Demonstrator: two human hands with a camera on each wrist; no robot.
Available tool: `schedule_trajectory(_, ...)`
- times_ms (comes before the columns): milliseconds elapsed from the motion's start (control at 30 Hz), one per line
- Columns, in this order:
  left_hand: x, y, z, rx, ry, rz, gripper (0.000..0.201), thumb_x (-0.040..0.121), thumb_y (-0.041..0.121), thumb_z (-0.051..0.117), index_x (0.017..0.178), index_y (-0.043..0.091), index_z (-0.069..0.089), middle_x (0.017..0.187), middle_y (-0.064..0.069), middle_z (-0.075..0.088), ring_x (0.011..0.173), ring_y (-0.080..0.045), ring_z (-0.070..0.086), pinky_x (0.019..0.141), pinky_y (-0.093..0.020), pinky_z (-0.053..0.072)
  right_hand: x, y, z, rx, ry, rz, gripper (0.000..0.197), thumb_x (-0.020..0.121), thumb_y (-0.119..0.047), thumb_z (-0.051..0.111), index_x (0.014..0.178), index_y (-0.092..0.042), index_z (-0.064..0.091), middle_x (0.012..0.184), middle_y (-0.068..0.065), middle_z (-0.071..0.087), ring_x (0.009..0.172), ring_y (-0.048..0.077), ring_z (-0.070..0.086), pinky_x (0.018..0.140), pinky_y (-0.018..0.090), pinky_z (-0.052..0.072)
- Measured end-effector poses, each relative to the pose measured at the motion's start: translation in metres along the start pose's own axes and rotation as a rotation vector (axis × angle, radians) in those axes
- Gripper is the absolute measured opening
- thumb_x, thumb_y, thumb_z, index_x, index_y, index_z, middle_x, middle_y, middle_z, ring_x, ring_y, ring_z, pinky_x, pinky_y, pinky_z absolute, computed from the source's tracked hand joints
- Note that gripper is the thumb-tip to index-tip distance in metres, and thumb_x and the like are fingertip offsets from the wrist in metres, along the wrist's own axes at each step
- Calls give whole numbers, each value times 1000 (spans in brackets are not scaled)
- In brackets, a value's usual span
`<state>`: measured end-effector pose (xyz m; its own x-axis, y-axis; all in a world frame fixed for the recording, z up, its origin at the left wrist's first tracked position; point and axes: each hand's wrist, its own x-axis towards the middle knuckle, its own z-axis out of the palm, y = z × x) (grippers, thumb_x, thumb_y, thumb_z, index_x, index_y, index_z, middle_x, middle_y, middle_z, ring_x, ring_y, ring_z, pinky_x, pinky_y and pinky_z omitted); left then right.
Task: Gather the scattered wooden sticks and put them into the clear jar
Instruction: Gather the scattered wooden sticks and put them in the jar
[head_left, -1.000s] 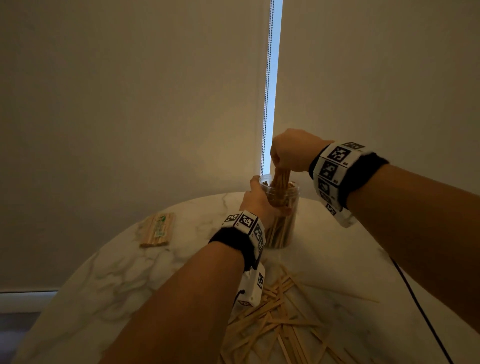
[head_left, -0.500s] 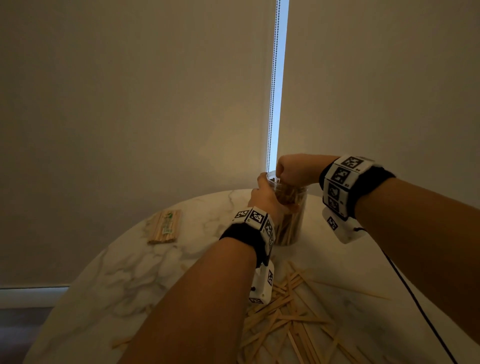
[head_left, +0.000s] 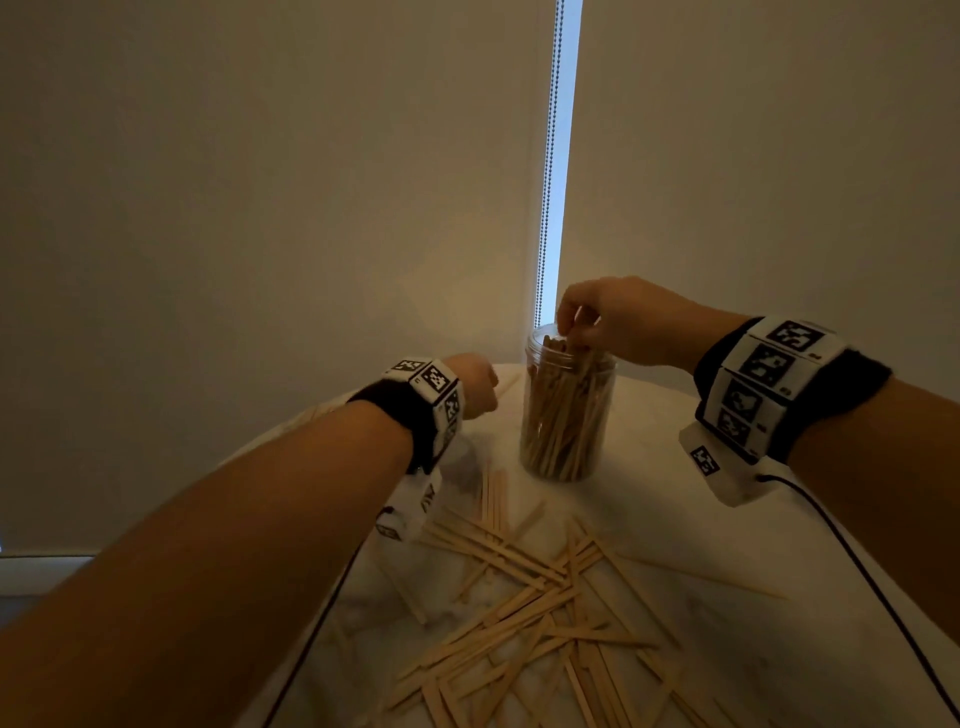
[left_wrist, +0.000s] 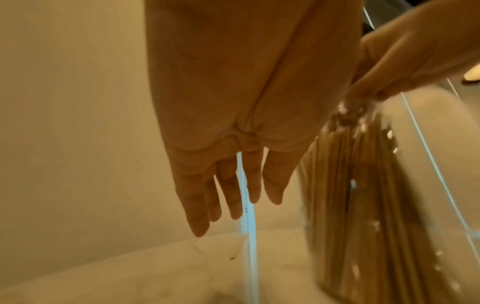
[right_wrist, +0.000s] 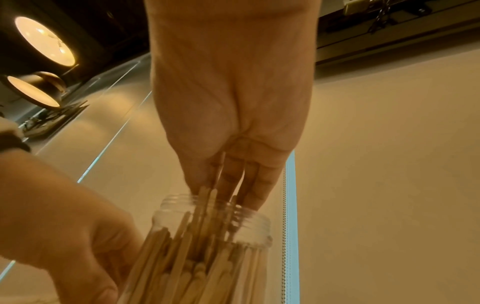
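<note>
The clear jar (head_left: 566, 415) stands upright at the back of the marble table (head_left: 701, 519), packed with upright wooden sticks. My right hand (head_left: 574, 332) is over the jar's mouth, its fingers pointing down and pinching the tops of a few sticks; the right wrist view shows sticks (right_wrist: 207, 191) running up between the thumb and fingers above the jar (right_wrist: 213, 236). My left hand (head_left: 478, 384) hovers just left of the jar without touching it, its fingers (left_wrist: 197, 216) straight and empty. Scattered sticks (head_left: 530, 597) lie in a loose pile in front of the jar.
One stick (head_left: 717, 579) lies alone to the right of the pile. A black cable (head_left: 852, 561) trails from my right wrist across the table. Closed blinds with a bead chain (head_left: 548, 182) stand right behind the table's far edge.
My left hand has let go of the jar and drawn away to the left. My right hand pushed its bundle down into the jar and now holds only the stick tops.
</note>
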<state>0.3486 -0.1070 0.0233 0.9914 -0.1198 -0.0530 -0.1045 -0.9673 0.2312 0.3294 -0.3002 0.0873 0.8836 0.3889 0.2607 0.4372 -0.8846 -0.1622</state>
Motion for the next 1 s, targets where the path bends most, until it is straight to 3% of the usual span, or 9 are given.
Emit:
schedule_trajectory(67,10,-8,9,90,-55,17,44,98,22,57,142,18,54,144,-4,54,130,-22,51,105,-29,37,-2,-1,2,-43,-60,-24,13,98,-33,57,91,-27,66,85,-11,62,79,8,57,60,18,36)
schedule_trajectory(133,21,-11,23,127,-127,41,51,99,21,55,149,22,44,149,-4,48,135,-23,47,111,-31,34,-4,-2,3,-35,-82,-36,23,102,-33,49,84,-28,63,78,-12,59,76,10,55,60,22,35)
schedule_trajectory(300,48,-13,41,266,-190,36,60,103,20,43,158,20,20,161,-7,29,146,-25,31,117,-35,25,-17,-1,7,20,4,-53,22,100,-16,44,107,-23,63,104,-3,63,91,16,57,65,21,41)
schedule_trajectory(533,100,-8,43,389,-208,-19,46,101,14,42,147,12,46,148,-8,47,136,-26,46,113,-36,35,-33,14,6,87,10,-92,23,102,-17,42,112,-24,61,109,-1,61,96,15,57,78,27,48)
schedule_trajectory(600,117,-16,50,432,-237,8,39,100,21,48,137,15,56,137,-3,57,123,-25,55,106,-37,42,-35,20,7,100,100,-115,21,102,-19,44,113,-24,61,109,-3,59,95,13,56,76,23,45)
schedule_trajectory(700,122,-23,56,474,-254,73,31,95,23,60,125,15,65,121,1,64,106,-20,62,98,-35,49,-40,28,7,90,378,-116,16,101,-23,48,107,-20,62,101,-2,59,87,12,54,73,22,44)
schedule_trajectory(833,79,-12,48,475,-283,111,34,100,24,49,126,10,65,127,-7,65,113,-24,62,101,-35,46,-66,34,9,178,605,3,14,97,-22,51,94,-14,62,86,-3,62,75,13,53,66,27,45)
schedule_trajectory(900,52,-14,42,438,-273,125,38,101,25,45,132,12,63,132,-7,63,119,-25,60,106,-36,44,-85,35,13,199,547,107,15,96,-23,52,92,-14,64,84,-2,64,76,16,57,67,31,46)
schedule_trajectory(1000,-2,-13,42,382,-295,182,38,101,28,46,130,12,64,132,-7,63,120,-26,58,104,-33,44,-112,34,30,43,136,271,22,96,-30,52,98,-15,68,96,1,69,89,21,60,72,28,40)
